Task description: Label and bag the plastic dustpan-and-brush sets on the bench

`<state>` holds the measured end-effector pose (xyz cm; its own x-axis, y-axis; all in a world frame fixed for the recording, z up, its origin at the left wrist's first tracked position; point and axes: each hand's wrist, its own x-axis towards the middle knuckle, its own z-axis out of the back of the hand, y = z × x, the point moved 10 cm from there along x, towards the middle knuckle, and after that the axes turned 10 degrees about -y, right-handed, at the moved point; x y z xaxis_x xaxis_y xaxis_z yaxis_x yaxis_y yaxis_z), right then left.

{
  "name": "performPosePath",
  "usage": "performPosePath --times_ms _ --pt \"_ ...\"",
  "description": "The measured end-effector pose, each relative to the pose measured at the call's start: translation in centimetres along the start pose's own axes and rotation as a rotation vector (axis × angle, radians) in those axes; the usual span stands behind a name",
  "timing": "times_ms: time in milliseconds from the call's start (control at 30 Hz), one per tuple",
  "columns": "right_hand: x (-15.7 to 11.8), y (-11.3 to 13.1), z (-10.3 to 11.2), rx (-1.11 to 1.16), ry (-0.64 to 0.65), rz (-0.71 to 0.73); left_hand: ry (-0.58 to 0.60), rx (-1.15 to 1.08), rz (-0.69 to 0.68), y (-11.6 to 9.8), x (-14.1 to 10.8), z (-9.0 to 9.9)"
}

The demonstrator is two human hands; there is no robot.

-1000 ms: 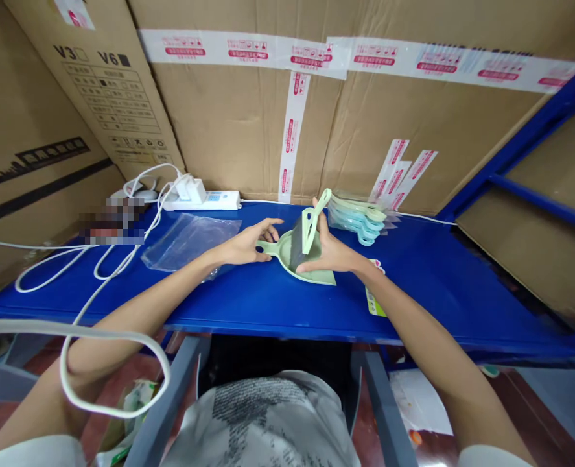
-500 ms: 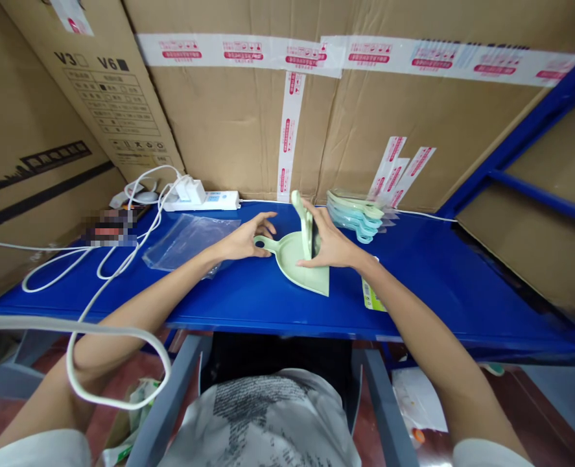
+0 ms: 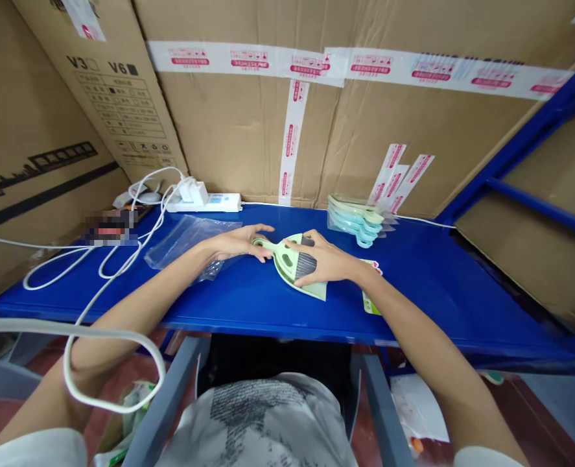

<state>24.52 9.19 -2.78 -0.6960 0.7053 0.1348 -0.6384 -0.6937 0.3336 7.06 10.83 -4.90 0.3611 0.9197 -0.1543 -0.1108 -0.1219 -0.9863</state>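
A light green dustpan (image 3: 316, 292) lies on the blue table in front of me, its handle pointing left. On top of it lies a matching green hand brush (image 3: 288, 254), flat, with dark grey bristles toward the right. My right hand (image 3: 323, 259) grips the brush across its head and bristles, fingers at the far side and thumb at the near side. My left hand (image 3: 243, 242) is curled round the handle end, thumb against it and the index finger stretched out above. Under my right wrist lies a green and white card (image 3: 371, 303), partly hidden.
A clear plastic bag (image 3: 183, 243) lies left of the dustpan. Several bagged green and blue brush sets (image 3: 355, 217) are stacked at the back right. A power strip (image 3: 223, 202) with white cables stands at the back left. Cardboard walls (image 3: 238, 130) close off the rear.
The brush has tipped from upright to flat on the dustpan, its handle swinging left toward my left hand. My right hand has turned with it. My left hand stays at the dustpan's handle.
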Motion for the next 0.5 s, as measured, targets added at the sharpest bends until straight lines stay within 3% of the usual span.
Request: performPosePath --times_ms 133,500 --pt "0.1 -0.1 -0.3 -0.04 -0.025 -0.009 -0.078 -0.139 0.051 0.5 0.5 -0.1" --pt "0.2 1.6 -0.4 -0.158 -0.081 0.026 -0.289 -0.23 0.095 2.1 1.2 0.9"
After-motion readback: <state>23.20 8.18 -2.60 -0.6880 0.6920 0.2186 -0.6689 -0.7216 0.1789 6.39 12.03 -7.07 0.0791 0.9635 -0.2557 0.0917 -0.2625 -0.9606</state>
